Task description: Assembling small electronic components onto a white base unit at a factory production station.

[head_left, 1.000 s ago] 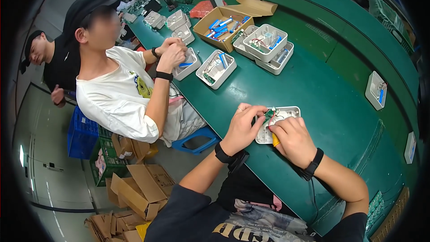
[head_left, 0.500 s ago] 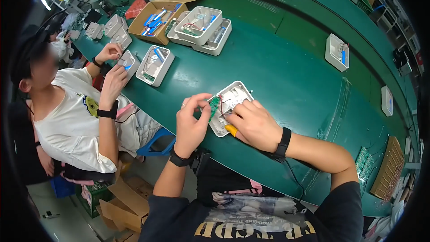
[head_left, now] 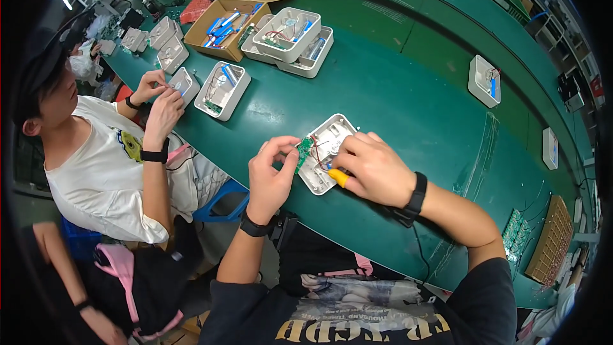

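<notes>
A white plastic housing (head_left: pixel 319 185) lies open on the green table in front of me. Between the thumb and fingers of my left hand (head_left: pixel 271 172) is a green circuit board (head_left: pixel 305 148), held over the housing's left edge. Red and dark wires (head_left: pixel 316 153) run from the board into the housing. My right hand (head_left: pixel 377 169), with a yellow finger cot (head_left: pixel 338 177) on one finger, is closed over the housing's right side. Its fingertips come together near the wires; what they pinch is hidden.
At left a co-worker's hands (head_left: pixel 159 105) work on another white housing (head_left: pixel 185 86). Beyond stand a housing with a blue cell (head_left: pixel 222 92), stacked housings (head_left: pixel 287 38) and a cardboard box (head_left: pixel 223 29) of blue cells. Circuit boards (head_left: pixel 516 233) lie by a brown tray (head_left: pixel 550 243) at right.
My right hand has shifted slightly right and its fingers have drawn together. My left hand keeps the board. Another person's arm and dark clothing have come in at lower left, covering the cardboard boxes.
</notes>
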{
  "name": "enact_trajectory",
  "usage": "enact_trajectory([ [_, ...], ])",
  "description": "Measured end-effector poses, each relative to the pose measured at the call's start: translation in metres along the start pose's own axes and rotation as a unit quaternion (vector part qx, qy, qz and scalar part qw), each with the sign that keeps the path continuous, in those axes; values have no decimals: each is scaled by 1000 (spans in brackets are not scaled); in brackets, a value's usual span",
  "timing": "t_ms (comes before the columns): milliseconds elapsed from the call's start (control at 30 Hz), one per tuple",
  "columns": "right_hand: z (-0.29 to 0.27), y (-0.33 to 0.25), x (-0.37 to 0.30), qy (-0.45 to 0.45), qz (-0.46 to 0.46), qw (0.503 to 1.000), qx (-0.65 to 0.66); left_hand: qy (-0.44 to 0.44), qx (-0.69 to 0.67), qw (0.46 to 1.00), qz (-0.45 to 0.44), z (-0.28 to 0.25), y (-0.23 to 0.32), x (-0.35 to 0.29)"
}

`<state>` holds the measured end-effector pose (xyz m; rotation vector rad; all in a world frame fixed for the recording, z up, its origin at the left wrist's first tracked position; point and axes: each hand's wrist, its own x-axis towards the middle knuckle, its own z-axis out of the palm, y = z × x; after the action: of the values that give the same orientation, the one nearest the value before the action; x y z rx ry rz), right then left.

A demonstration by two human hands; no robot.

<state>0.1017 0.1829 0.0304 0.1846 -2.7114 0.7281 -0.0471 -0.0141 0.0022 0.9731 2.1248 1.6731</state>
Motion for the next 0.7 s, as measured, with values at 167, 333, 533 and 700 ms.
enact_trajectory([
  [167,-8,6,0,-50,-66,996,-22,27,38,998,46,0,-2,1],
  [333,6,-9,11,-29,-71,992,-103,28,43,997,57,2,0,-1],
  [533,12,-23,17,-54,-55,987,-139,-3,10,1000,-1,4,0,-3],
  [700,13,-26,16,-55,-19,990,-129,-3,21,1000,-16,3,4,-3],
])
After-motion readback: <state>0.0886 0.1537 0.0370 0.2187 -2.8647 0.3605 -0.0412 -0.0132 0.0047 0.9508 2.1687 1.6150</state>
